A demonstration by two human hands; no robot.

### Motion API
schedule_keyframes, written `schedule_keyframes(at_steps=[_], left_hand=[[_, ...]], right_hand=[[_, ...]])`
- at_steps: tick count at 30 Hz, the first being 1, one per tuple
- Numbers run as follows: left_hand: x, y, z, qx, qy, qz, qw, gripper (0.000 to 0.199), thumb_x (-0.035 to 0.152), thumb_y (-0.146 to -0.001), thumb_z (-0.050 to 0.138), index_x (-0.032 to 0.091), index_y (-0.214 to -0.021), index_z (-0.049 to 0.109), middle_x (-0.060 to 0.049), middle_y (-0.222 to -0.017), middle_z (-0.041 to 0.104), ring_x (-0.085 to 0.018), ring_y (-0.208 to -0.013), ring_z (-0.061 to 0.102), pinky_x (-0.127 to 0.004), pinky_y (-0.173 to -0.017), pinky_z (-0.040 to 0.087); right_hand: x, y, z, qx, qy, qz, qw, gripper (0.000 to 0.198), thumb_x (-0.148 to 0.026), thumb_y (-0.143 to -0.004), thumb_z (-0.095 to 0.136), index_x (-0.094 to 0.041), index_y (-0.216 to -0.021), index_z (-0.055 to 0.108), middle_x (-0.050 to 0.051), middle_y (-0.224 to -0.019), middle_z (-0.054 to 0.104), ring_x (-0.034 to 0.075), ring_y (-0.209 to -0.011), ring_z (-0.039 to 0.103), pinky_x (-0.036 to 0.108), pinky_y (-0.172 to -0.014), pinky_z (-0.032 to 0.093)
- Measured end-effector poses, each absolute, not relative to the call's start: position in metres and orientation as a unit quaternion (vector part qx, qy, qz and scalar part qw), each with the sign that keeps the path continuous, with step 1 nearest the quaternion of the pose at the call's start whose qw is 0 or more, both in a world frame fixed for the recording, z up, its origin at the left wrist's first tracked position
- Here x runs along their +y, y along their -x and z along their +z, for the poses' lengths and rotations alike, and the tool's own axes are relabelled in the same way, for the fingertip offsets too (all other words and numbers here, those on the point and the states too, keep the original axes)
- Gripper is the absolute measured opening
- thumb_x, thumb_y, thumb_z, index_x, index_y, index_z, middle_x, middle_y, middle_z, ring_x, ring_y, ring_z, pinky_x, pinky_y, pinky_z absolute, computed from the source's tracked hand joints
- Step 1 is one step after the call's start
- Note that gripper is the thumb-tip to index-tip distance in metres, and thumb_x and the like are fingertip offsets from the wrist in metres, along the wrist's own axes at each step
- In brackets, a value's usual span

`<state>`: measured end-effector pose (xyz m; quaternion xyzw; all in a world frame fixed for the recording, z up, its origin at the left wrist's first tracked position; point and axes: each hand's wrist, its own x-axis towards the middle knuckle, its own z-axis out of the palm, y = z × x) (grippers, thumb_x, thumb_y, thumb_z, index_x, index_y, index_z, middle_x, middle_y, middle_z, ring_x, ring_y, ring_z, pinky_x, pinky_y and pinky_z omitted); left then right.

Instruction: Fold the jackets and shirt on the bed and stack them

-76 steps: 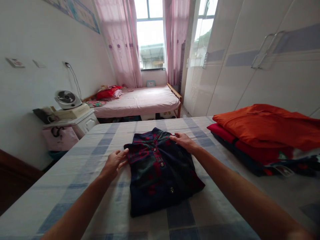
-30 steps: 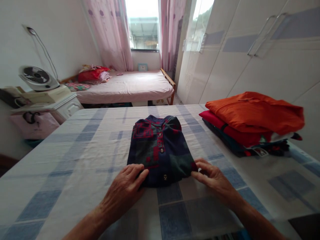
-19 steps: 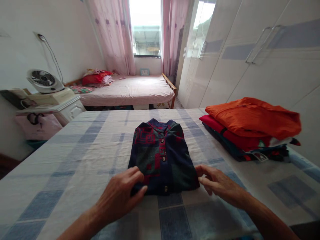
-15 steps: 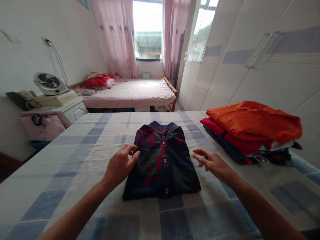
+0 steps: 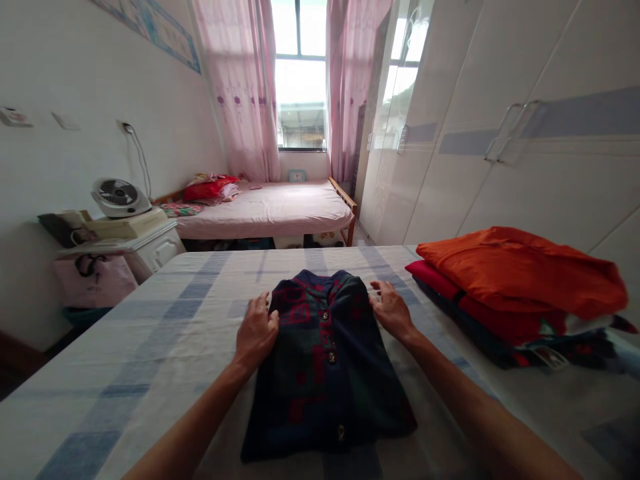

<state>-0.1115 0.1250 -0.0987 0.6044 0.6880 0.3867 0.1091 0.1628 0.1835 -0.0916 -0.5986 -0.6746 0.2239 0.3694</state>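
Note:
A dark navy, green and red patterned shirt (image 5: 325,373) lies folded, front up, with its collar away from me and a row of buttons down the middle. My left hand (image 5: 256,327) is at the shirt's upper left edge, fingers apart, the thumb at the cloth. At the upper right edge my right hand (image 5: 391,310) has its fingers spread, the fingertips close to the shoulder of the shirt. Neither hand is gripping cloth; whether the fingertips press on it is hard to tell.
The shirt lies on a bed with a blue and white checked sheet (image 5: 165,360). To the right is a stack of folded clothes (image 5: 520,287), orange on top. A small fan (image 5: 120,197) stands on a cabinet at left. White wardrobes (image 5: 480,187) line the right side; beyond is a pink-covered bed (image 5: 280,207).
Both hands have moved forward along the shirt's sides to its upper edges, the right one inward too. The camera view has tilted up, so the scene sits lower.

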Motion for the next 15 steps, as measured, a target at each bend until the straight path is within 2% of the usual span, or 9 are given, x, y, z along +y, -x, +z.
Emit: schedule_keyframes(at_steps=[3,6,10,15], left_hand=[[0.114,0.1,-0.091,0.618,-0.696,0.364,0.022,0.045,0.028,-0.087,0.044,0.016,-0.131,0.048,-0.012,-0.137,0.048,-0.026,-0.129,0.04,-0.045,-0.108,0.031],[0.11,0.094,-0.101,0.566,-0.776,0.272,-0.056,0.045,0.038,-0.089,0.046,0.022,-0.131,0.05,-0.01,-0.146,0.039,-0.029,-0.137,0.028,-0.051,-0.111,0.026],[0.112,0.102,-0.131,0.619,-0.764,0.182,0.008,0.056,0.05,-0.09,0.038,0.02,-0.138,0.042,-0.012,-0.148,0.035,-0.03,-0.137,0.029,-0.053,-0.108,0.031],[0.117,0.107,-0.142,0.632,-0.754,0.177,0.037,0.059,0.053,-0.09,0.034,0.022,-0.141,0.038,-0.009,-0.151,0.03,-0.027,-0.139,0.026,-0.05,-0.11,0.027]], right_hand=[[0.165,-0.149,-0.087,-0.762,0.524,0.098,0.368,0.047,-0.029,-0.086,0.046,-0.02,-0.132,0.048,0.009,-0.139,0.046,0.023,-0.131,0.036,0.04,-0.108,0.026],[0.153,-0.134,-0.097,-0.829,0.48,0.037,0.284,0.048,-0.039,-0.091,0.042,-0.025,-0.137,0.044,0.004,-0.149,0.035,0.024,-0.139,0.022,0.044,-0.111,0.02],[0.157,-0.13,-0.124,-0.826,0.535,0.083,0.155,0.055,-0.048,-0.093,0.034,-0.02,-0.14,0.042,0.005,-0.148,0.035,0.026,-0.137,0.027,0.044,-0.111,0.021],[0.164,-0.132,-0.13,-0.817,0.55,0.076,0.154,0.056,-0.046,-0.093,0.034,-0.017,-0.14,0.04,0.006,-0.149,0.034,0.025,-0.137,0.028,0.041,-0.111,0.019]])
